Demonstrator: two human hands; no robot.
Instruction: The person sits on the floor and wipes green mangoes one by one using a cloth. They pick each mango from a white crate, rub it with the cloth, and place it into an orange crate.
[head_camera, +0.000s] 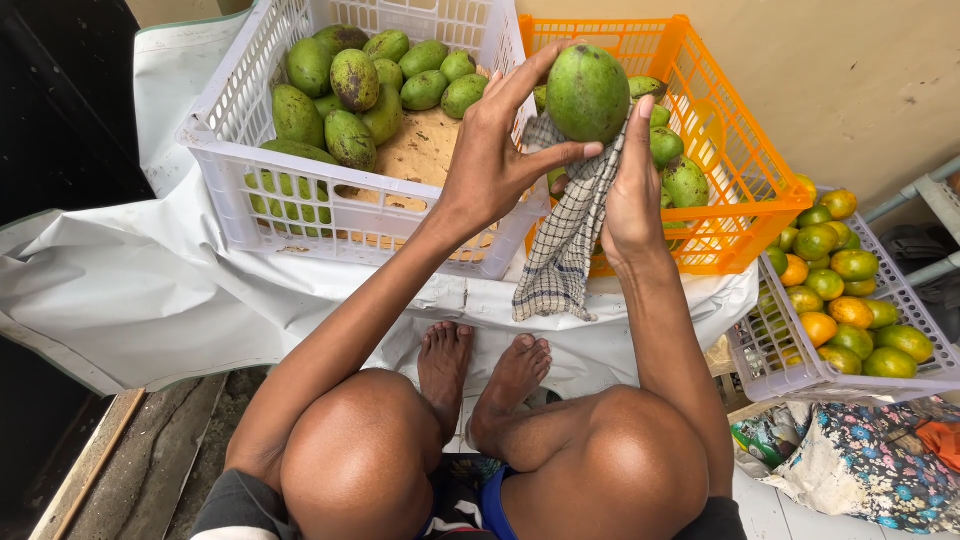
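1. Two hands share one green mango (587, 92): your left hand (492, 150) closes on it from the left, fingertips over the top and thumb under it
2. Your right hand (632, 190) presses a checked cloth (565, 240) against the mango's right and lower side, fingers flat and upright; the cloth hangs down between your wrists
3. You hold the mango up in the air, over the seam where the white crate (240, 130) and the orange crate (740, 150) meet
4. More green mangoes (350, 85) lie in the white crate, and a few in the orange one
5. A third pale crate (790, 370) at your right holds small green and orange fruit (840, 300)
6. White sheeting (150, 280) lies under the crates, and your bare feet (480, 365) rest at its near edge
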